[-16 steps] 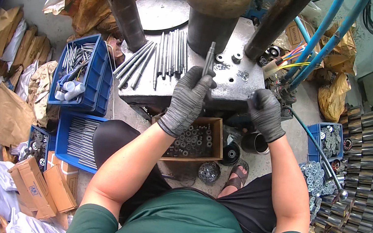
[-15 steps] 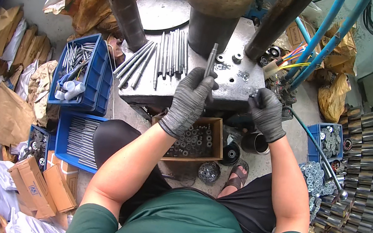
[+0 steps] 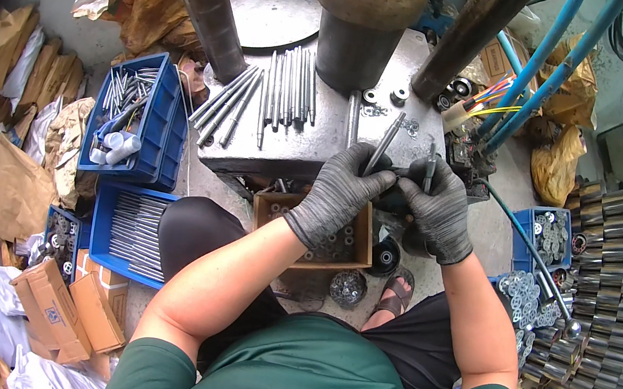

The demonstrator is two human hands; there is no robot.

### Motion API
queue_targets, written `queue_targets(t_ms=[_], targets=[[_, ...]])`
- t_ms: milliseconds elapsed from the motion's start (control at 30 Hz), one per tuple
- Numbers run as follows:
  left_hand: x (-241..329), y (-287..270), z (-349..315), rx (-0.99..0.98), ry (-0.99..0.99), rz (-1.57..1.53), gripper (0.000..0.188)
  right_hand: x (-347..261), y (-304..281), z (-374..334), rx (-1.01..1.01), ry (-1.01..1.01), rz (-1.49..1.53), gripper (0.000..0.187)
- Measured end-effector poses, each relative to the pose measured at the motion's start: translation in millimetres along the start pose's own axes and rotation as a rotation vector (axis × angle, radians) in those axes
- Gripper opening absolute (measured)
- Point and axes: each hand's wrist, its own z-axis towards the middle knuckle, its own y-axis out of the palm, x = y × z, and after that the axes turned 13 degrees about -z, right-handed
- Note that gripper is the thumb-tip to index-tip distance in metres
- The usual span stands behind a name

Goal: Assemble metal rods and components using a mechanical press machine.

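Note:
Both gloved hands are close together over the front edge of the metal bench (image 3: 303,147). My left hand (image 3: 342,187) is closed around a slim metal shaft (image 3: 386,143) that tilts up to the right. My right hand (image 3: 440,205) grips a narrow dark metal rod (image 3: 431,166) pointing upward; its lower part is hidden by the fingers. Behind my left hand, a thicker metal bar (image 3: 353,118) shows; I cannot tell whether it lies on the bench or is held. A row of steel shafts (image 3: 287,94) lies to the left.
A thick press cylinder (image 3: 359,44) stands mid-bench between dark columns (image 3: 200,0). Small bearing rings (image 3: 400,95) lie beside it. Below the bench is a wooden box (image 3: 308,261) of small rings. Blue crates (image 3: 166,119) stand left; stacked metal cylinders (image 3: 615,290) fill the right.
My hands have come together and lower. The left-hand shaft now leans right instead of standing nearly upright, and a rod now shows above my right hand.

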Motion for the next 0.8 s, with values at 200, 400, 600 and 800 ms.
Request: queue_targets(t_ms=[200,400,600,800], targets=[[-5.5,-1.4,1.2,0.027,0.048,0.135,0.017,-13.6,6.3,-7.1,0.079,-0.173,-0.27,0.016],[-14.8,-8.3,4.4,0.061,0.11,0.191,0.014,-20.6,5.7,-7.1,0.091,-0.15,-0.212,0.017],[-5.5,-1.5,0.2,0.125,0.06,-0.013,0.014,-15.5,13.2,-7.1,0.094,-0.224,-0.178,0.018],[1.8,-6.9,3.3,0.243,0.066,-0.184,0.012,-16.7,10.9,3.0,0.079,-0.228,-0.301,0.018]])
